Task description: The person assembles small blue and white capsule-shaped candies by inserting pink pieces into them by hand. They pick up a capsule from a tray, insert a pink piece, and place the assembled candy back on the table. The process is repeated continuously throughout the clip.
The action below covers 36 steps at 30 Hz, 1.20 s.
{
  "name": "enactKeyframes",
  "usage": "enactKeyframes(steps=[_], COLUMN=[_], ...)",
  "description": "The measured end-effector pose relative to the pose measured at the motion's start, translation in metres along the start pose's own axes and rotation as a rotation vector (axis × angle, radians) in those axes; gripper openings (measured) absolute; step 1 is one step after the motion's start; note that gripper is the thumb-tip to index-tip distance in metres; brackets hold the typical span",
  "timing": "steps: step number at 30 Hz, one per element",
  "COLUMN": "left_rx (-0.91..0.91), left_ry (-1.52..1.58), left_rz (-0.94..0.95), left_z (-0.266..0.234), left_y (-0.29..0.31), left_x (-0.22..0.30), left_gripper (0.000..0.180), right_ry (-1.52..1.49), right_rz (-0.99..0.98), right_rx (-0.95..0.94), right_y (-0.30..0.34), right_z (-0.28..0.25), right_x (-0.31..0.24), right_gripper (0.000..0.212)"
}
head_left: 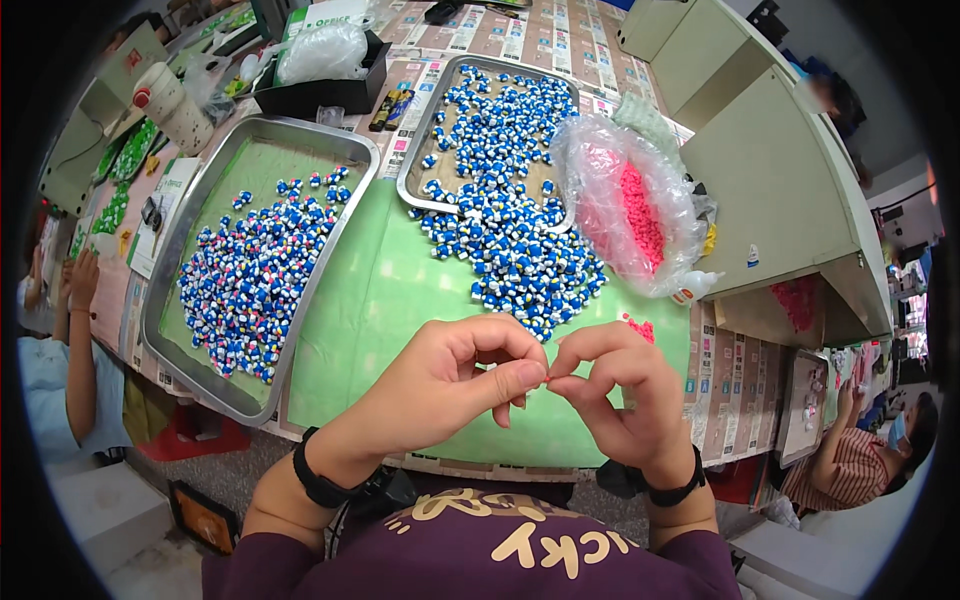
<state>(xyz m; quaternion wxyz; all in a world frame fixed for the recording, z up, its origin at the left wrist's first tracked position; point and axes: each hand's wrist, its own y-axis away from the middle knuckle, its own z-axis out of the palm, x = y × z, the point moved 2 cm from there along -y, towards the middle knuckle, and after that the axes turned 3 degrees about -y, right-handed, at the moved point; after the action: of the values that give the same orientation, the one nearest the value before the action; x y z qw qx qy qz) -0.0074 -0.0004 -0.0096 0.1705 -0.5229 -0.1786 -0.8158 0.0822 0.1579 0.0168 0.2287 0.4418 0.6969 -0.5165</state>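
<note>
My left hand (445, 380) and my right hand (630, 395) meet over the green mat (370, 290), thumb and fingers pinched tip to tip. Whatever sits between the fingertips is too small or hidden to make out. Just beyond them lies a heap of small blue-and-white figure-like pieces (520, 265), running back into a metal tray (402, 180). A few small pink pieces (641, 328) lie beyond my right hand. More pink pieces (640, 215) fill a clear plastic bag (590, 190). In the left metal tray (155, 290) are similar blue-and-white pieces (255, 275), many with pink spots.
A grey-green shelf unit (790, 190) stands close on the right. Behind the left tray are a black box (330, 95) with plastic bags, marker-like tubes (392, 110) and a speckled bottle (172, 105). Other people sit at the left and the right (850, 465).
</note>
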Motion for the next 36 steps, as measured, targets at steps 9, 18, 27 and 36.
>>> enactKeyframes(steps=[9,18,27,36], left_rx=[0.393,0.446,0.354,0.307], left_ry=[-0.359,-0.192,0.022,0.04], left_rz=[0.287,0.199,0.212,0.231], left_z=[-0.025,-0.045,-0.037,-0.009], left_y=[0.004,0.023,0.011,-0.003], left_x=[0.0,-0.001,-0.007,-0.004], left_gripper=[0.014,0.026,0.026,0.028], right_ry=[0.289,0.538,0.238,-0.164], right_rz=[0.136,0.112,0.19,0.106], right_rx=[-0.169,-0.492,-0.227,0.204], right_y=[0.0,0.0,-0.006,-0.018], right_z=[0.002,0.014,0.002,0.005], right_x=[0.016,0.029,0.018,0.006], right_gripper=[0.022,0.019,0.025,0.026])
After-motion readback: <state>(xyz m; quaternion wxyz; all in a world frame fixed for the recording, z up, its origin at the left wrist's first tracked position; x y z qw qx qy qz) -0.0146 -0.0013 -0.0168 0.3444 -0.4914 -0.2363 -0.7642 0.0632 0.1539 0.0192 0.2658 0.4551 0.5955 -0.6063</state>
